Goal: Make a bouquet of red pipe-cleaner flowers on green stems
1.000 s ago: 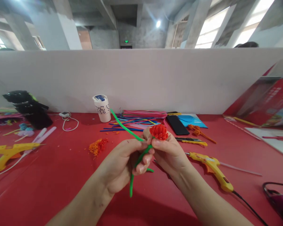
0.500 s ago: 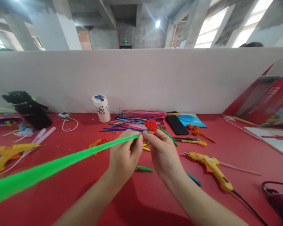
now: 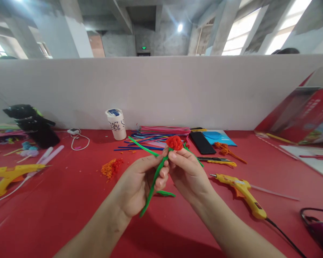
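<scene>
Green fuzzy wire [image 3: 153,186] probably sits best drawn snug beneath the red flower [image 3: 174,143], with a light pinch so the petals are not crushed; the left hand [image 3: 136,182] pinches the wire between thumb and fingers, the right hand [image 3: 190,168] pinches just under the flower; the bloom sits at both hands' fingertips, above the surface [image 3: 70,200].
</scene>
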Demonstrator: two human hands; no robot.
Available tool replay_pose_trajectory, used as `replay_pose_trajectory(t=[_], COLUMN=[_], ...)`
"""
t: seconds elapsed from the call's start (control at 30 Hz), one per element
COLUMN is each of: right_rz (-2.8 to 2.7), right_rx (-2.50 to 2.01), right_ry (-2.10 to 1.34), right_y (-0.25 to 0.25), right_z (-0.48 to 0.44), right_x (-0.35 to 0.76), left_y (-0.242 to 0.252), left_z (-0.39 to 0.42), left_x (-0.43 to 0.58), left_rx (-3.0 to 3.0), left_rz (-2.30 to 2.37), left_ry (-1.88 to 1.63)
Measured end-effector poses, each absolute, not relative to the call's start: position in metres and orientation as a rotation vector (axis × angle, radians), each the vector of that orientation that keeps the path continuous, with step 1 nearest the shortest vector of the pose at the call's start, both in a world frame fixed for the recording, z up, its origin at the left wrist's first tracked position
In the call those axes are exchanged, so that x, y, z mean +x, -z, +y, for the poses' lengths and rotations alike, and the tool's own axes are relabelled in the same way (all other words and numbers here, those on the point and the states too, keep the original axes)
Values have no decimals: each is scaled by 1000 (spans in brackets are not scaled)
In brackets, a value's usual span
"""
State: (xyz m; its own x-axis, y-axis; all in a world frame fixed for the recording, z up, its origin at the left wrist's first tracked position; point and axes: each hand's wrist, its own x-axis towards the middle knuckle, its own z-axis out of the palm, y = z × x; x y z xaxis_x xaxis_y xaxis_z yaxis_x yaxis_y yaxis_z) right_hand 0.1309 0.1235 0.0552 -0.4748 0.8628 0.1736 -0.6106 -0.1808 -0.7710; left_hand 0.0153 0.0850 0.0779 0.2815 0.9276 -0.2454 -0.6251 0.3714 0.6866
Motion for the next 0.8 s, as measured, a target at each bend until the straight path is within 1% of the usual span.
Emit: replay_pose_trajectory(t=[0.07,0.17,0.33,0.43,0.53,0.7,0.8], right_rz=[-1053,-1039,-940,-963,-1022,-1102,-1071], right_rx=[-367,-406,-538,-559,-546,-437,-382], right_ry=[-1829,-1783,-1616,-1512,-1506,-1638,-1710], right_y=[-55,-53,-48,-48,-51,-58,-59], right_z=[123,124,128,128,126,124,125], right_x=[130,126,121,121,124,130,132], left_y=[-77,-71,-60,-59,-61,-67,-69], left_z=[85,88,92,91,90,92,92], left_x=[18,21,20,21,22,17,13], left_rx=[561,740,1333,1608,1441,858,611], left_rz=[765,934,1339,1393,1241,854,684], left_ry=[-1171,-1392,-1675,-1740,-1648,-1346,-1158])
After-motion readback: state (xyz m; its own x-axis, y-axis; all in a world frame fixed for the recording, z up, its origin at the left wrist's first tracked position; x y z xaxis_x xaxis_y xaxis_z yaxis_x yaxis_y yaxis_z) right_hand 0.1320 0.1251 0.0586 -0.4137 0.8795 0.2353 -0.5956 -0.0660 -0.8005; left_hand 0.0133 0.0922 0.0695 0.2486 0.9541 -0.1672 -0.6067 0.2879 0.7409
